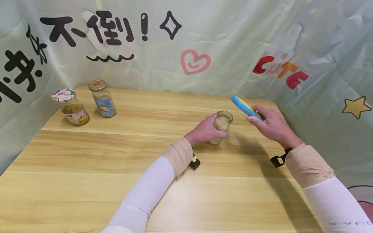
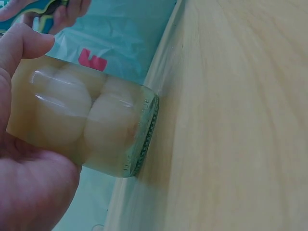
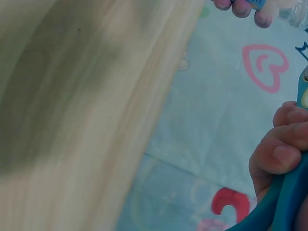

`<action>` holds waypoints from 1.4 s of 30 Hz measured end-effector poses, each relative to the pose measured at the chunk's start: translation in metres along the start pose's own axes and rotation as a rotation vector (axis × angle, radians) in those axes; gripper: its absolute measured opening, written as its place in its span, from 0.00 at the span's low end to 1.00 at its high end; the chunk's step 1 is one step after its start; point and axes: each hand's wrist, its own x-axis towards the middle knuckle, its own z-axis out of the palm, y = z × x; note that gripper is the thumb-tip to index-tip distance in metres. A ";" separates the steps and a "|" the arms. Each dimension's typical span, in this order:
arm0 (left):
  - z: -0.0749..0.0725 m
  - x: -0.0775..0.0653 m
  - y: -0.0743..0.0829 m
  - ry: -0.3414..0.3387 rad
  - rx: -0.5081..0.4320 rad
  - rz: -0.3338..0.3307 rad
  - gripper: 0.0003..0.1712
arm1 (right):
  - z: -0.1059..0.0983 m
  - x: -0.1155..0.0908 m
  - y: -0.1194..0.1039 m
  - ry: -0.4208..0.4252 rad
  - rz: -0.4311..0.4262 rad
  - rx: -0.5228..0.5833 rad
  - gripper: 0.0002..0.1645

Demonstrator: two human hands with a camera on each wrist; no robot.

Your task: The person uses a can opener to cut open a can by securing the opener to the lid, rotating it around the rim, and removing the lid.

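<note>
A glass jar (image 1: 223, 123) without a lid stands right of the table's middle, its mouth upward. Pale round pieces in cloudy liquid fill it, as the left wrist view shows through the glass. My left hand (image 1: 205, 130) grips the jar round its side, thumb across the front. To the right, my right hand (image 1: 274, 127) holds a blue tool (image 1: 243, 106) with yellow-green trim, raised above the table and apart from the jar. Two blue handles (image 3: 288, 192) of this tool show in the right wrist view, with fingers curled round them; its working end is mostly out of frame.
At the back left stand two lidded jars: a squat one (image 1: 76, 113) with a patterned lid, and a taller one (image 1: 105, 104) with a gold lid and blue label. The wooden table (image 1: 116, 161) ends at a printed cloth (image 1: 227, 38) hanging behind and at both sides.
</note>
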 end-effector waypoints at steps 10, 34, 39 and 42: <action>0.000 0.000 0.000 -0.005 -0.009 -0.006 0.36 | 0.013 -0.011 0.009 -0.051 0.270 0.287 0.22; 0.001 0.000 -0.001 0.014 0.016 -0.009 0.37 | 0.049 -0.035 -0.021 -0.275 0.496 1.404 0.43; 0.000 0.000 -0.001 0.009 0.018 -0.003 0.36 | 0.052 -0.041 -0.028 -0.312 0.510 1.501 0.44; 0.000 0.000 0.000 0.013 0.023 -0.002 0.36 | 0.053 -0.044 -0.034 -0.327 0.537 1.513 0.44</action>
